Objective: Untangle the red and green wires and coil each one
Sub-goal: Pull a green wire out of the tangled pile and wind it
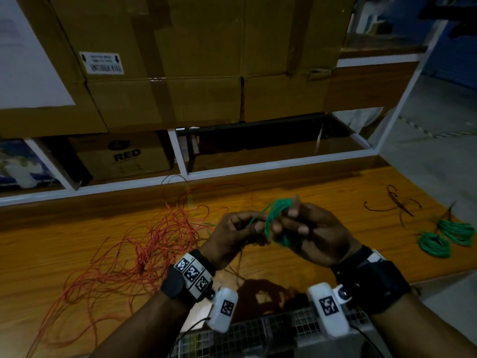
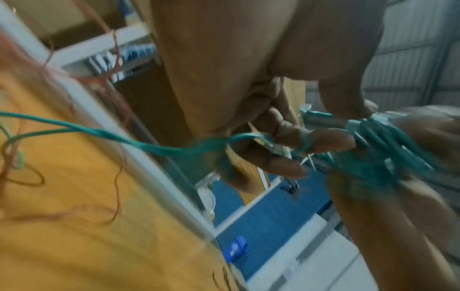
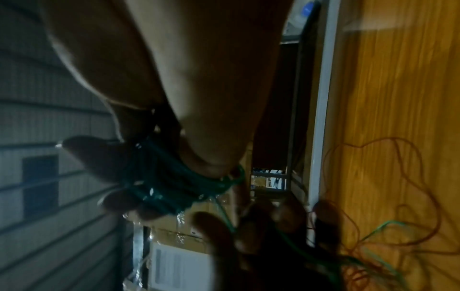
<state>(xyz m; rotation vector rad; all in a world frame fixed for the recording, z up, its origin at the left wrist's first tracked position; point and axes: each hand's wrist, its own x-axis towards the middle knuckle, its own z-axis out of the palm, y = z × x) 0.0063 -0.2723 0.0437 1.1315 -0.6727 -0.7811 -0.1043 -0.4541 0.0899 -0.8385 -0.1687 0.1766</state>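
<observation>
We have the green wire (image 1: 275, 218) up off the bench (image 1: 322, 192), its turns wound round the fingers of our right hand (image 1: 313, 235), which curl to keep the bundle in place; our left hand (image 1: 233, 235) pinches the free strand just beside it and feeds it in. The wrist views show that strand trailing down toward the bench surface, where it runs among loops of the red wire (image 1: 154, 244), a loose sprawl lying to our left and reaching back to the shelf frame (image 1: 178, 153). The chief risk, as we judge it, is that pulling more green in drags a red loop along with it and tightens a knot in the heap; a hard tug would cause that, so slack should come slowly. The bundle could also spring off our fingers if the right hand loosens, since the wire looks stiff and the turns sit near the fingertips. Whether green and red are fully parted down there we cannot tell; the pictures are blurred. To our right, well apart from the hands, two finished green coils (image 1: 446, 237) lie on the bench, with some dark scraps of wire (image 1: 397, 202) near them. Cardboard boxes (image 1: 196, 60) fill the shelf behind and do not hinder us.
</observation>
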